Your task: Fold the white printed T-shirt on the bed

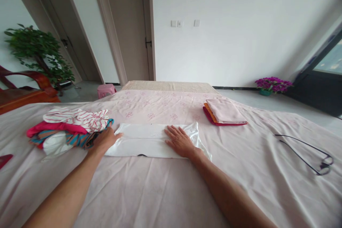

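Observation:
A white garment (pixel 144 140) lies folded into a long strip on the pink bedsheet (pixel 160 192). My right hand (pixel 180 141) rests flat on its right part, fingers stretched out and pointing left. My left hand (pixel 105 139) sits at the strip's left end; its thumb lies on the white cloth, and its fingers curl against the pile of unfolded clothes (pixel 69 130) beside it. That pile holds striped white-red, pink and multicoloured pieces.
A folded stack (pixel 224 113) of pink, orange and red cloth lies at the back right. A clothes hanger (pixel 307 153) rests on the sheet at the right. A pink stool (pixel 106 89), a wooden chair (pixel 24 92) and a potted plant (pixel 40 51) stand beyond the bed.

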The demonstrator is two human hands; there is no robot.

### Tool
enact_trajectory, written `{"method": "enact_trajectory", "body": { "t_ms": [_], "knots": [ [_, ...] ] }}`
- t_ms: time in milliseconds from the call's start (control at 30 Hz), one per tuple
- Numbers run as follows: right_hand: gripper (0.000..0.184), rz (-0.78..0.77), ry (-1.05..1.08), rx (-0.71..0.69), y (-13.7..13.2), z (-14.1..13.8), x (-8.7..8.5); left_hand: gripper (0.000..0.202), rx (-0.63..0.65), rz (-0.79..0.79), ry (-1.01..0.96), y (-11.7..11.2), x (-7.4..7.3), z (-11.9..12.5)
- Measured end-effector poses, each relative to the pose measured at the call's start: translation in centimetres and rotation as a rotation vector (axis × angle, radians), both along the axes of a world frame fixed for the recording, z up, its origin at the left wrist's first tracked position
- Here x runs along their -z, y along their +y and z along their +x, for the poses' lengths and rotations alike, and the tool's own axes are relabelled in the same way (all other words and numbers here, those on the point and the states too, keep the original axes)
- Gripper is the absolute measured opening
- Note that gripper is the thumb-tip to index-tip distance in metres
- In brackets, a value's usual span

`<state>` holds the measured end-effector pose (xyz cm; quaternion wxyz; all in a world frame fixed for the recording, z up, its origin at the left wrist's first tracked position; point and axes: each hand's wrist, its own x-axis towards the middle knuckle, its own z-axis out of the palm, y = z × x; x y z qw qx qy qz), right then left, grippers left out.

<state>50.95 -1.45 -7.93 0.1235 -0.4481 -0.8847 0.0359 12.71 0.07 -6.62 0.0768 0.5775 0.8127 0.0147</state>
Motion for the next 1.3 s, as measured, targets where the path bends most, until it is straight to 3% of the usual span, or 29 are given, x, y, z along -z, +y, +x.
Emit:
{"method": "enact_trajectory", "body": {
  "t_ms": [267, 467, 567, 700, 900, 1100, 1300],
  "knots": [
    [0.056, -0.006, 0.038, -0.008, 0.0, 0.2, 0.0, 0.038, 0.044, 0.076, -0.224, -0.2, -0.4, -0.2],
    [0.056, -0.011, 0.058, -0.012, 0.1, 0.4, 0.1, 0.041, 0.094, 0.145, -0.490, -1.0, -1.4, 0.8],
    [0.055, -0.012, 0.065, -0.015, 0.1, 0.4, 0.2, 0.039, 0.114, 0.205, -0.568, -0.9, -2.9, 3.2],
    [0.053, -0.003, 0.093, -0.009, 0.0, 0.5, 0.2, 0.029, 0.213, 0.240, -0.479, -0.7, -4.4, 8.4],
    [0.050, 0.003, 0.141, -0.010, -0.2, 0.8, -0.1, 0.026, 0.249, 0.182, -0.388, -0.9, -4.2, 14.5],
    [0.047, 0.016, 0.155, -0.006, -0.3, 0.8, -0.2, 0.028, 0.247, 0.139, -0.333, -1.1, -3.9, 16.8],
    [0.045, 0.008, 0.170, 0.003, -0.4, 0.7, -0.4, 0.024, 0.273, 0.114, -0.379, -1.1, -2.6, 18.0]
  ]
}}
